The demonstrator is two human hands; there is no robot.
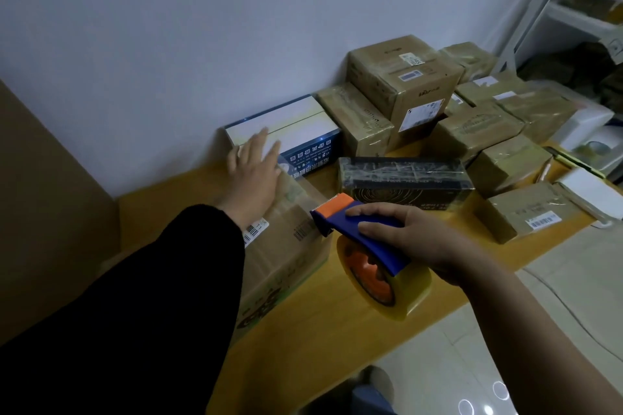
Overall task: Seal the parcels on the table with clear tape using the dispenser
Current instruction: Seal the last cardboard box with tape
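The right hand (416,241) grips the blue-and-orange plastic tape dispenser (377,248) just beside the brown cardboard parcel's (286,246) right edge on the yellow table (337,333), while the left hand (253,175), fingers spread straight, lies over its far end.

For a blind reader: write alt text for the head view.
A right hand grips a blue-and-orange tape dispenser beside a cardboard box, while the left hand lies flat on the box's far end. Taped parcels crowd the table.

Wht rack (573,15) @ 2 o'clock; wall (202,10) @ 12; brn board (40,195) @ 9; tiled floor (438,347) @ 5; grey sheet (590,263) @ 4.
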